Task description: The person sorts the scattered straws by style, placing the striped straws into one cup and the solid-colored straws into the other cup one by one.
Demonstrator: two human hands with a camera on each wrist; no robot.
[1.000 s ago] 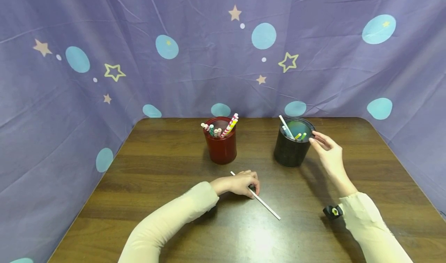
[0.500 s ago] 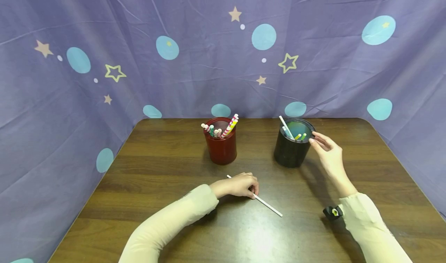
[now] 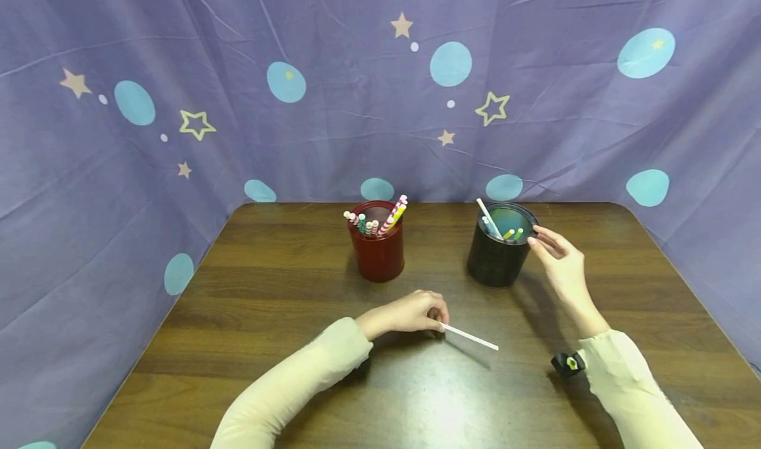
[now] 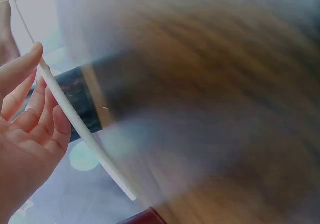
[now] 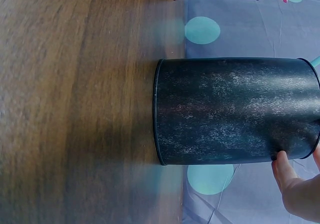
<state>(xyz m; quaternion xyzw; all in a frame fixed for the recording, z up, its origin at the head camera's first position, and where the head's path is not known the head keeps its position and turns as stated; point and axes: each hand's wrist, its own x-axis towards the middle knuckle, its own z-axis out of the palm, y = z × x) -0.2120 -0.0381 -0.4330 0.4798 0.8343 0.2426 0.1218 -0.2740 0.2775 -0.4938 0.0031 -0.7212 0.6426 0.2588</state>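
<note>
A plain white paper straw (image 3: 471, 336) is pinched between the thumb and fingers of my left hand (image 3: 410, 312), its near end pointing right and raised off the table. In the left wrist view the full length of the straw (image 4: 85, 131) shows, running past the thumb. My right hand (image 3: 561, 264) holds the rim of a black can (image 3: 498, 261) at its right side, thumb outside. The right wrist view shows the thumb against the scuffed wall of the can (image 5: 225, 109). Inside that can stand a white straw (image 3: 489, 216) and several coloured ones.
Left of the black can stands a red can (image 3: 378, 257) holding several patterned straws (image 3: 389, 221). Both cans are on a brown wooden table (image 3: 285, 271). Behind it hangs a purple curtain (image 3: 357, 105) with stars and blue ovals.
My left hand has drawn the white straw up off the table, and its near end has swung up and to the right. The right hand keeps its place on the black can.
</note>
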